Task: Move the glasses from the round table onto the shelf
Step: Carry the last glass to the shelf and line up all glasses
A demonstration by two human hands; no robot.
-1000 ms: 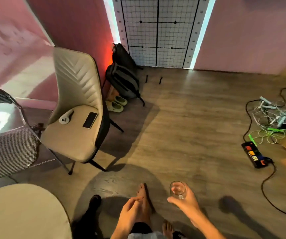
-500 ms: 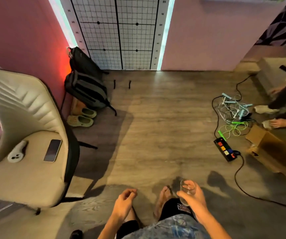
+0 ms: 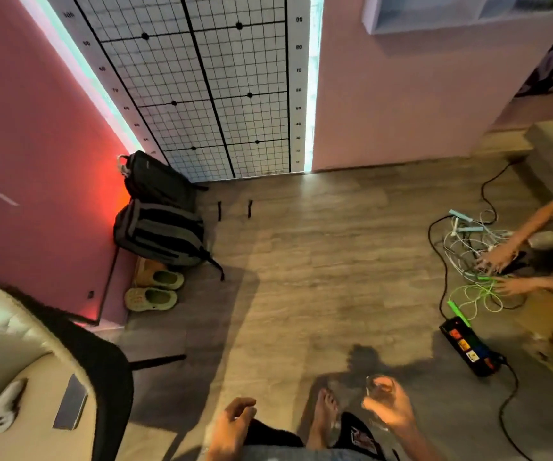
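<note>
Glass stands roughly upright, rim up, clasped in the right grip; left grip hangs loosely curled, empty.

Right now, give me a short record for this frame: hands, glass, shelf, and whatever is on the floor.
right hand: grips the glass
left hand: empty, loosely curled
shelf: on the wall, top right
round table: not in view
floor: power strip and cables at right, another person's hands in the cables; backpacks, clogs by left wall
</note>
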